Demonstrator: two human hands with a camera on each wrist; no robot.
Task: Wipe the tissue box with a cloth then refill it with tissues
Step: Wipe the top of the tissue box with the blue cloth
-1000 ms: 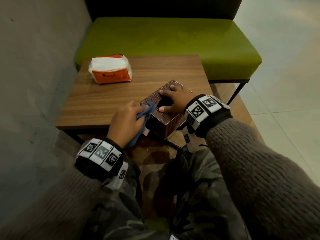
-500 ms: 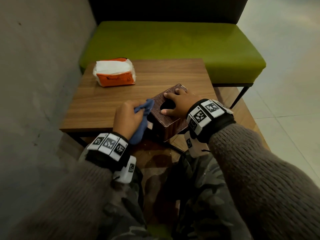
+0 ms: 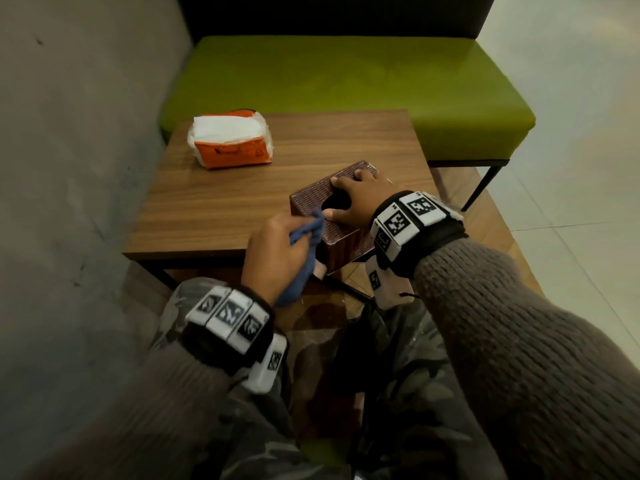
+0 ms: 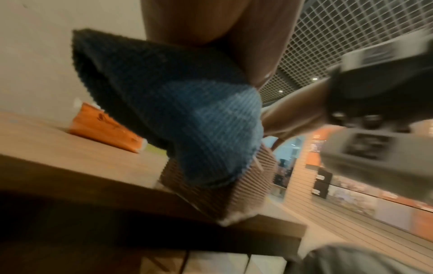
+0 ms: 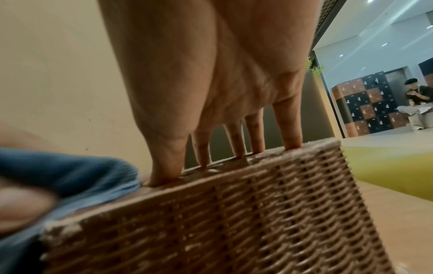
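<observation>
My left hand [image 3: 273,258] hides much of the blue cloth [image 3: 304,252], and the left wrist view is motion-blurred.

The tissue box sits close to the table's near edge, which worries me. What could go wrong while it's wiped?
The tissue box has a corner at or just past the table edge, so the left hand pushing the blue cloth could nudge it off. The right hand only presses its top with straight fingers, which may slip. The cloth's hanging tail could snag.
</observation>
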